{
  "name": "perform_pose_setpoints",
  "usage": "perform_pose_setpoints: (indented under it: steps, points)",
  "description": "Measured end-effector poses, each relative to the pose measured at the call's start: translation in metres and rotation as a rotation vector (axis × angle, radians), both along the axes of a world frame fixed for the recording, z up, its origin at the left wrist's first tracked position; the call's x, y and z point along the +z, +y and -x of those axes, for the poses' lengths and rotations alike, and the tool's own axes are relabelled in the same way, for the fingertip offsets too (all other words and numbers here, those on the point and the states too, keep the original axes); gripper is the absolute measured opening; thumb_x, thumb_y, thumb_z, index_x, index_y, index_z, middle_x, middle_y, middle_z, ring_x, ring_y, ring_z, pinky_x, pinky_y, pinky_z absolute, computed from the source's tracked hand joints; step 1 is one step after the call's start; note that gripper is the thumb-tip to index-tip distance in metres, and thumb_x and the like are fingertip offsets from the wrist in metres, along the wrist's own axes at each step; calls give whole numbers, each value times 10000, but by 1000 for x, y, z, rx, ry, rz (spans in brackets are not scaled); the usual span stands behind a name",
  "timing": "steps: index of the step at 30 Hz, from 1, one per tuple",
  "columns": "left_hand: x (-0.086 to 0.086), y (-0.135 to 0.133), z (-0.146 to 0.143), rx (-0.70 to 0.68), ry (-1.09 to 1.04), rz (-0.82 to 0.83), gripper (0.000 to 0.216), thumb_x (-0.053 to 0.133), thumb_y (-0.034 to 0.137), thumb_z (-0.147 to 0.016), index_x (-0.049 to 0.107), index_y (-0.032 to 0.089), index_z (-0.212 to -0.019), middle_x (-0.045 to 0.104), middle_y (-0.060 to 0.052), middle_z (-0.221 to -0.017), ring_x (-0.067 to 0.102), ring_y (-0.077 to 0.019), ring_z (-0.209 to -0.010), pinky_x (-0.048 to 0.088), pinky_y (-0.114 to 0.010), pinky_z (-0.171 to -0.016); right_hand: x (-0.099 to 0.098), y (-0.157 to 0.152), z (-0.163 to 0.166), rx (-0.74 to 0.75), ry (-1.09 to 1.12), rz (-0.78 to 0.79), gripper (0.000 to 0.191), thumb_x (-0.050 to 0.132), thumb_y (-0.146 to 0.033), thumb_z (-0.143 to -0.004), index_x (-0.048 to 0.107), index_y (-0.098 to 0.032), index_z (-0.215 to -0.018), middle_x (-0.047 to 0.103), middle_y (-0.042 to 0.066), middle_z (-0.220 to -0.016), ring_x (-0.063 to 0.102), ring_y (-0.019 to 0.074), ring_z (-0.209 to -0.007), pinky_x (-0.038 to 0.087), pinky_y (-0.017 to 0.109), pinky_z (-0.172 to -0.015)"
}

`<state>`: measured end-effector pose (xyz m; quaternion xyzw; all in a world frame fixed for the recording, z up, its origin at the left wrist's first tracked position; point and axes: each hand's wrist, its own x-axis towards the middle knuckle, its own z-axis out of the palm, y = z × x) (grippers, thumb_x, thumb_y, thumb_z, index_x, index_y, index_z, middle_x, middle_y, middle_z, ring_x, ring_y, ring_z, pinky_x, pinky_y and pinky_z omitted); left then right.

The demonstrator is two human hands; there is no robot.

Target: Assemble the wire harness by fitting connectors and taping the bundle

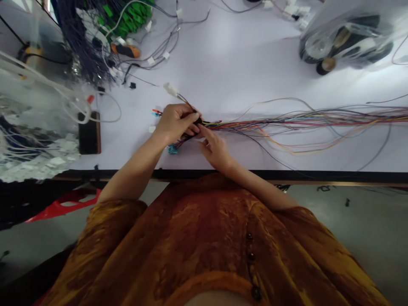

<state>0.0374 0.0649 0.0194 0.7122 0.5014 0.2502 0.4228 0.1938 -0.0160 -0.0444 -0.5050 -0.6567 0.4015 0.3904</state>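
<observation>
A long bundle of coloured wires (287,121) lies across the white table (242,59), running from the right edge to the middle. My left hand (176,121) is closed round the bundle's left end, where the wires gather into a dark wrap. My right hand (214,146) sits just right of it, fingers pinching the same bundle at the wrap. A white connector (170,89) on thin leads pokes out above my left hand. A small teal connector (173,149) and an orange one (157,112) stick out beside that hand.
A black phone (89,132) lies left of my hands. Tangled dark wires, green parts (134,15) and an orange-handled tool (126,50) crowd the far left. Clear bags of white connectors (35,140) fill the left side. A bag of tape rolls (347,36) sits far right.
</observation>
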Motion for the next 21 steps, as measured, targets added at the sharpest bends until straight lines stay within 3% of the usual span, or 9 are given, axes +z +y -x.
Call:
perform_pose_setpoints:
  steps: [3,5,7,9,11,13,17,21]
  points:
    - [-3,-22,-6,-132,126,-326,206,515,263,-977,686,178,-902,739,-69,-879,720,-205,-842,610,-364,-800,4,23,-19,-128,152,76,230,524,-398,-983,586,-223,-1119,691,65,-1007,661,156,-834,582,304,-752]
    - [-11,-36,-7,-283,195,-535,222,469,226,-991,665,187,-895,743,-101,-1019,703,-239,-995,582,-435,-927,6,39,-30,-132,300,201,283,552,-473,-973,536,-239,-1132,658,18,-907,615,113,-658,545,258,-594]
    - [-24,-44,-4,-313,153,-617,205,468,241,-1006,657,202,-938,715,-114,-1172,677,-240,-1095,559,-449,-986,4,52,-36,-74,403,298,353,600,-503,-945,497,-255,-1173,623,-21,-834,548,84,-541,486,231,-490]
    - [-40,-44,1,-130,-2,-555,185,496,318,-1023,647,218,-986,695,-106,-1212,682,-215,-1089,580,-407,-943,0,59,-38,-54,429,336,383,619,-504,-936,486,-267,-1206,573,-52,-754,498,71,-482,444,217,-444]
    - [-57,-38,6,109,-184,-380,247,503,430,-1028,625,220,-982,710,-91,-1089,718,-189,-941,605,-339,-778,-1,58,-41,-71,401,327,420,622,-496,-936,484,-270,-1262,529,-68,-700,468,68,-449,425,214,-424]
    - [-72,-29,7,250,-309,-192,346,507,546,-1008,595,216,-950,699,-64,-933,719,-163,-749,556,-269,-589,1,51,-43,-99,347,298,464,629,-476,-933,487,-261,-1319,518,-65,-688,476,73,-451,441,222,-432]
    - [-81,-14,3,296,-368,-40,444,567,668,-931,546,225,-963,645,-4,-742,642,-119,-522,425,-220,-448,13,28,-46,-143,248,217,483,646,-397,-918,500,-260,-1358,569,-36,-761,531,85,-512,514,243,-505]
    - [-56,-4,-3,239,-296,-37,377,598,605,-944,537,233,-942,623,37,-646,483,-71,-371,349,-213,-395,19,1,-33,-123,203,210,470,664,-339,-891,494,-284,-1326,627,-21,-851,539,78,-517,519,236,-495]
